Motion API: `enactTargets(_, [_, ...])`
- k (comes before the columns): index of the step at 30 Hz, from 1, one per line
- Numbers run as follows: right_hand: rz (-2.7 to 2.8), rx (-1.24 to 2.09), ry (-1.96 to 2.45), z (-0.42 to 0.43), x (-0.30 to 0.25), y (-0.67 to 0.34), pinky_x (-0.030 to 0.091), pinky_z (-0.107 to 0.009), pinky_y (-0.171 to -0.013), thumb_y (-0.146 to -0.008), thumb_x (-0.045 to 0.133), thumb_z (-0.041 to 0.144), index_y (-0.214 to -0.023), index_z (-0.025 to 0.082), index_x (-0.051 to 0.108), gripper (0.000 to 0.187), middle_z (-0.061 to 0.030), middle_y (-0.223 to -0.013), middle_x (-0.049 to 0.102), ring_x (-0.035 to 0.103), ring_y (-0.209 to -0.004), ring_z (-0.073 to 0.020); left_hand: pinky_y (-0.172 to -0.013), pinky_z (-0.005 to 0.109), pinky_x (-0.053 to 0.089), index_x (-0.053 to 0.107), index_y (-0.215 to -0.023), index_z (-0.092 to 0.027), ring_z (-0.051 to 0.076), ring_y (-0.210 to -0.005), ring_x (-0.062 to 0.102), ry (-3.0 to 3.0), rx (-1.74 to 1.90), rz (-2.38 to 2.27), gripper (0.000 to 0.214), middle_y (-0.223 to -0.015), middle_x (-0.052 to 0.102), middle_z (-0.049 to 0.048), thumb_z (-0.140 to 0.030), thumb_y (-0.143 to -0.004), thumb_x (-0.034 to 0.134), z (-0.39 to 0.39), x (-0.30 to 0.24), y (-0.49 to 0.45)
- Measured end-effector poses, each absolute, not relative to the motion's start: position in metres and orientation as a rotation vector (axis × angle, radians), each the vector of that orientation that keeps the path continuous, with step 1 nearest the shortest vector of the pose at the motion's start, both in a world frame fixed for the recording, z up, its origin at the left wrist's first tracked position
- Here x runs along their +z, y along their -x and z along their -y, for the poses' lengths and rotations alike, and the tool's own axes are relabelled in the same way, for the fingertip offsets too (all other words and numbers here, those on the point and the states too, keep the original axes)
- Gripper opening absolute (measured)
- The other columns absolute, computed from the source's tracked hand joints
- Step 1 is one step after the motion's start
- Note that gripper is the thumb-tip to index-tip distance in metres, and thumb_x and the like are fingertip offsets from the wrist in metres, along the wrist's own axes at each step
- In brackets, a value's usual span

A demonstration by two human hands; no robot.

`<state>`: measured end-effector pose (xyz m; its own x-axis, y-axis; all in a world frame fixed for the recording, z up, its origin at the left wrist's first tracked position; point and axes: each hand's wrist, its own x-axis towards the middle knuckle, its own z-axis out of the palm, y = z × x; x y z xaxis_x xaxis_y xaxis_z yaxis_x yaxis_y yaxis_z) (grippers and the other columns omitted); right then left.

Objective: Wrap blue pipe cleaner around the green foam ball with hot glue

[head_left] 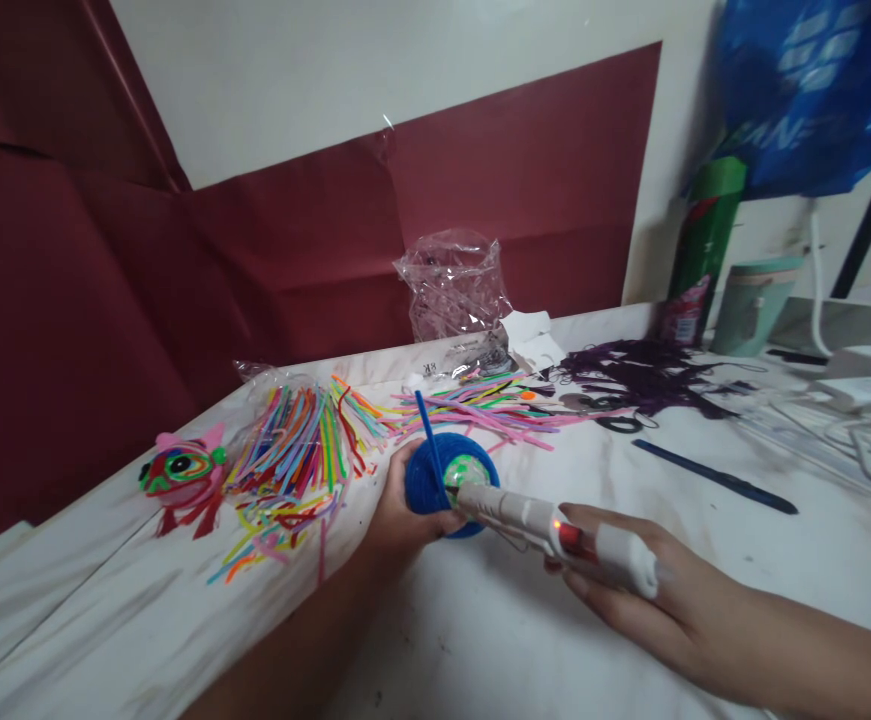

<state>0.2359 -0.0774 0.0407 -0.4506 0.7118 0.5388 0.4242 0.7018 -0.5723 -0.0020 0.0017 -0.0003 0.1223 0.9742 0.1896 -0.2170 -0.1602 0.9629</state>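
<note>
Blue rounded piece (421, 482), frame centre: left hand (396, 522) curls round its left edge. Judged light, soft-surfaced — best held by the outer rim. Right hand (671, 605) grasps a glue gun (517, 512), lower right — probably rigid, hot-tipped.

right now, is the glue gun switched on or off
On, it appears: a small orange light glows on the glue gun in the right hand. Whether it is hot, I cannot tell.
</note>
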Motion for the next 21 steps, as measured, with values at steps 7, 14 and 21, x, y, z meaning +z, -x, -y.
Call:
enactTargets(7, [2.089,0.476,0.886,0.077,0.043,-0.237,0.055,-0.026,-0.054,-0.088,0.05,0.022,-0.077,0.022,0.057,0.013,-0.0035,-0.07,0.069,0.066,-0.06,-0.0185,-0.094,0.05,0.052,0.053,-0.123,-0.028,0.04,-0.111,0.065,-1.232,1.311,-0.842,0.098,-0.116,0.07,0.0099,-0.027,-0.036,0.097,0.0,-0.001,0.002])
enactTargets(14, [2.026,0.446,0.882,0.071,0.032,-0.244,0.056,-0.026,-0.057,-0.092,0.054,0.028,-0.084,0.022,0.064,0.014,-0.0026,-0.071,0.07,0.066,-0.061,-0.0179,-0.094,0.049,0.052,0.054,-0.121,-0.027,0.038,-0.108,0.066,-1.237,1.317,-0.805,0.095,-0.112,0.072,0.0093,-0.028,-0.036,0.098,0.002,0.004,0.001])
enactTargets(21, [2.01,0.422,0.908,0.073,0.029,-0.244,0.056,-0.027,-0.058,-0.092,0.053,0.029,-0.087,0.022,0.065,0.015,-0.0026,-0.071,0.07,0.066,-0.061,-0.0184,-0.094,0.048,0.051,0.055,-0.12,-0.028,0.038,-0.111,0.065,-1.245,1.335,-0.816,0.095,-0.113,0.071,0.009,-0.03,-0.035,0.098,0.001,0.001,0.0])
